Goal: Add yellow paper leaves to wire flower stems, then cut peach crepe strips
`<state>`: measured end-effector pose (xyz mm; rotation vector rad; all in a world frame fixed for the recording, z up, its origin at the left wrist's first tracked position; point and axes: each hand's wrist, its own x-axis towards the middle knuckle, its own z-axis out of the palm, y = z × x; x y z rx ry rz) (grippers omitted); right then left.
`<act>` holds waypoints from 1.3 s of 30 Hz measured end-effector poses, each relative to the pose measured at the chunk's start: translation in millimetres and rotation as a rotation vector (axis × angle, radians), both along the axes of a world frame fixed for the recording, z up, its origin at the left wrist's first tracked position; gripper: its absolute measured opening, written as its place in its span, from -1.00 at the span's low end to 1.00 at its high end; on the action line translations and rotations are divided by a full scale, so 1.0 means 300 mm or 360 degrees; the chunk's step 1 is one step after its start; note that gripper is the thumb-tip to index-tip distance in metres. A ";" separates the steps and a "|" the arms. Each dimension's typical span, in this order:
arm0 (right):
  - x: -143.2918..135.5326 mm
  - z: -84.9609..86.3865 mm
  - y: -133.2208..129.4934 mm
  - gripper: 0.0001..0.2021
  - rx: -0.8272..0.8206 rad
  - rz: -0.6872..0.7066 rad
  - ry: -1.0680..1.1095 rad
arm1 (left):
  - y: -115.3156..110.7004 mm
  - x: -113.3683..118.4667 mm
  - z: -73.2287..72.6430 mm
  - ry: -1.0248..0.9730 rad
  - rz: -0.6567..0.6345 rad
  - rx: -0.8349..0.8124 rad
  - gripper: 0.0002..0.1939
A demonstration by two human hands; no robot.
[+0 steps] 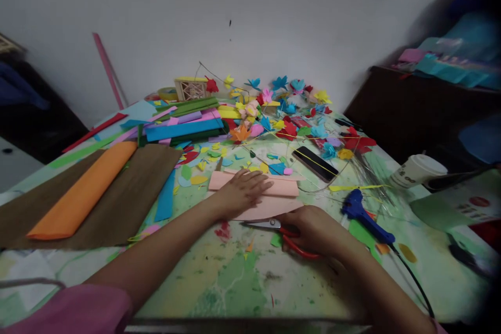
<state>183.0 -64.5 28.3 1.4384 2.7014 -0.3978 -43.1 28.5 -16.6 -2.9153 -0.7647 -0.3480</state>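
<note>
A folded roll of peach crepe paper [285,188] lies across the middle of the table, its loose end spread toward me. My left hand [245,192] rests flat on it, fingers stretched out and pressing the roll down. Just to the right, my right hand [309,227] holds scissors [297,242] with red handles. The blades point left along the near edge of the paper, and they look nearly closed. The fingertips of that hand touch the sheet's edge; how they sit in the handles is partly hidden.
Brown crepe paper [152,167] with an orange roll [88,188] lies left. Coloured paper rolls [183,129] and paper flowers [287,128] crowd the back. A phone [315,164], a blue glue gun [366,219], wires and a paper cup [418,171] stand right. Petal scraps lie scattered.
</note>
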 end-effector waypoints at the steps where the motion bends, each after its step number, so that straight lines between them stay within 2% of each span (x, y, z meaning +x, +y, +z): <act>1: -0.001 0.003 0.000 -0.78 -0.0005 -0.0001 -0.0006 | 0.003 -0.016 0.001 -0.0003 0.0033 0.0015 -0.51; 5: -0.009 0.013 0.004 -0.72 -0.0016 0.0014 -0.0036 | 0.022 -0.082 -0.016 0.0003 0.0189 0.0058 -0.50; 8: -0.022 0.015 0.012 -0.80 0.0002 0.0045 -0.0047 | 0.031 -0.101 -0.032 0.0005 0.0245 0.0057 -0.48; 11: -0.041 0.014 0.019 -0.90 -0.0010 0.0070 -0.0089 | 0.035 -0.099 -0.039 0.0018 0.0232 0.0049 -0.47; 18: -0.064 -0.006 0.026 -0.91 0.0023 0.0037 -0.0038 | 0.036 -0.096 -0.042 -0.0006 0.0230 0.0044 -0.46; 23: -0.064 -0.011 0.024 -0.79 -0.0006 0.0088 -0.0004 | 0.038 -0.094 -0.032 0.0005 0.0214 0.0004 -0.45; 28: -0.078 -0.006 0.028 -0.92 0.0007 0.0051 -0.0092 | 0.041 -0.090 -0.033 -0.0018 0.0220 -0.0011 -0.46; 39: -0.141 -0.008 0.065 -0.95 -0.0017 0.0116 -0.0108 | 0.039 -0.090 -0.031 -0.0032 0.0222 -0.0062 -0.47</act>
